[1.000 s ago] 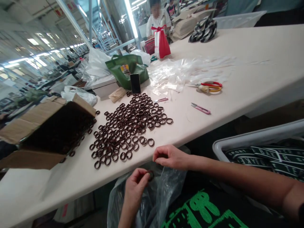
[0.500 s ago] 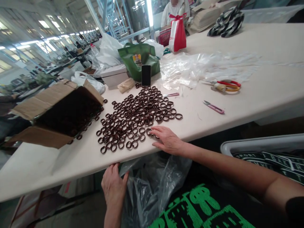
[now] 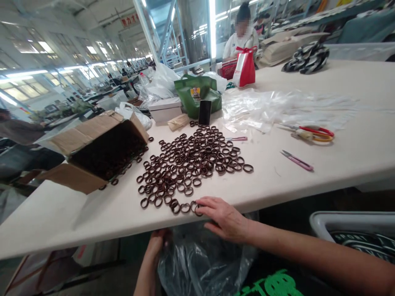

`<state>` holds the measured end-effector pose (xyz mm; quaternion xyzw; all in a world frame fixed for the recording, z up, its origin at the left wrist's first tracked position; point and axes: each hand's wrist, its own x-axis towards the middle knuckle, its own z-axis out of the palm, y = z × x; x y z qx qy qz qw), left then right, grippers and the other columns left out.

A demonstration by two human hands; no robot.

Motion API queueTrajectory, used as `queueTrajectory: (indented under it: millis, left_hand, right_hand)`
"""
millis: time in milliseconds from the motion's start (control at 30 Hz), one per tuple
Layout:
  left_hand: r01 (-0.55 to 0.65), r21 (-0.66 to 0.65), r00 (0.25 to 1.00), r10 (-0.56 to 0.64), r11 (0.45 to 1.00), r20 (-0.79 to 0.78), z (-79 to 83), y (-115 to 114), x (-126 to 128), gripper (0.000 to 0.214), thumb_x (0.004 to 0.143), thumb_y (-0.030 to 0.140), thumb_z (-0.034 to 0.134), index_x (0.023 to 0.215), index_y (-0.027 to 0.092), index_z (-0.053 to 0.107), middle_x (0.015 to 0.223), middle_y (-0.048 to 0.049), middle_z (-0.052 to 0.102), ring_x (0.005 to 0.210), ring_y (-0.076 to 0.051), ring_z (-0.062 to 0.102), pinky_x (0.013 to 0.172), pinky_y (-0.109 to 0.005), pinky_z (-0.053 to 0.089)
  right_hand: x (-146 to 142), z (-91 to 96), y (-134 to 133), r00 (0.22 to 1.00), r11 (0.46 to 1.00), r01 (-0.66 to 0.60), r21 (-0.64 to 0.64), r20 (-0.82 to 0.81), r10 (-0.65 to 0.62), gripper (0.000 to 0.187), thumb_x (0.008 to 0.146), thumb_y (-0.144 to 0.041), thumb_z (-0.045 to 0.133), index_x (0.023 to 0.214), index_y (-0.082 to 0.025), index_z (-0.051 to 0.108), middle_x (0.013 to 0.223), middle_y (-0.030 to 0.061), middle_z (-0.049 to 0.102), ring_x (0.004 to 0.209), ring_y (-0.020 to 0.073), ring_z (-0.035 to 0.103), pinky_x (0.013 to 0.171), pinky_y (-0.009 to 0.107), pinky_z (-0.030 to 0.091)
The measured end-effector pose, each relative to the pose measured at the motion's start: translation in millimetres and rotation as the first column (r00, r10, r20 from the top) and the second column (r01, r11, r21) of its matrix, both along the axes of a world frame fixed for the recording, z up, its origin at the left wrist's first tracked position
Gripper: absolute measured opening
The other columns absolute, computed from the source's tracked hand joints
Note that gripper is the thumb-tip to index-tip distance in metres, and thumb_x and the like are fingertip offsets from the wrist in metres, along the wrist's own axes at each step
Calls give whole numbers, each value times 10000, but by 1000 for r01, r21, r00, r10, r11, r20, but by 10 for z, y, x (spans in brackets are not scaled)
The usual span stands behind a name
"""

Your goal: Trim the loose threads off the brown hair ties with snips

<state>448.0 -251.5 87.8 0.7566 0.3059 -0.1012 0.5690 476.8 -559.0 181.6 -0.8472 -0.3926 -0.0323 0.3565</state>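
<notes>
A pile of several dark brown rings (image 3: pixel 191 164) lies spread on the cream table (image 3: pixel 277 181). My right hand (image 3: pixel 224 216) rests at the table's front edge, fingers flat and apart, touching the nearest rings (image 3: pixel 188 206), which sit at the brink. Under the edge hangs a clear plastic bag (image 3: pixel 200 263). My left hand (image 3: pixel 157 242) is below the table at the bag's rim, fingers curled on the plastic and partly hidden by the table edge.
An open cardboard box (image 3: pixel 98 150) full of rings lies on its side at left. Behind the pile stand a black phone (image 3: pixel 205 112), a green bag (image 3: pixel 197 92), a white box (image 3: pixel 166 109) and loose plastic sleeves (image 3: pixel 271 107). Red scissors (image 3: pixel 314 132) and pink snips (image 3: pixel 298 160) lie at right. A person sits at the far end.
My right hand has dragged a few rings from the pile toward the table's front edge. My left hand has slid further under the edge at the bag's rim.
</notes>
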Motion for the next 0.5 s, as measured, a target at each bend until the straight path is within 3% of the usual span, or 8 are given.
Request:
queueTrajectory:
  millis: [133, 267, 367, 500]
  left_hand:
    - [-209, -237, 976, 218, 949, 12, -23, 140, 129, 232, 823, 390, 654, 747, 172, 636, 518, 1, 578, 419, -122, 471, 408, -231, 359]
    - [-328, -397, 943, 323, 857, -82, 45, 352, 121, 304, 835, 346, 668, 608, 180, 553, 395, 39, 437, 330, -86, 363, 337, -207, 298]
    - [-379, -479, 924, 356, 792, -143, 95, 445, 74, 328, 845, 284, 658, 563, 179, 526, 364, 44, 392, 296, -75, 319, 308, -204, 263]
    - [-427, -545, 896, 420, 722, -146, 129, 454, 54, 177, 793, 147, 676, 643, 161, 583, 420, 35, 483, 319, -85, 395, 326, -201, 317]
  right_hand:
    - [-247, -113, 108, 986, 987, -159, -17, 50, 160, 385, 846, -213, 634, 1228, -173, 611, 1354, 126, 598, 1266, 259, 518, 1079, 431, 415]
    - [-260, -107, 210, 945, 950, -313, -5, 97, 312, 260, 906, -264, 579, 1150, -194, 640, 1241, 82, 669, 1166, 202, 582, 982, 358, 462]
    - [37, 122, 408, 936, 950, -312, 23, 178, 303, 311, 940, -368, 560, 1184, -192, 639, 1318, 104, 626, 1185, 209, 567, 1005, 373, 440]
    - [680, 431, 988, 929, 960, -270, -66, 244, 278, 501, 917, -489, 598, 1324, -196, 582, 1491, 135, 477, 1334, 284, 448, 1108, 448, 349]
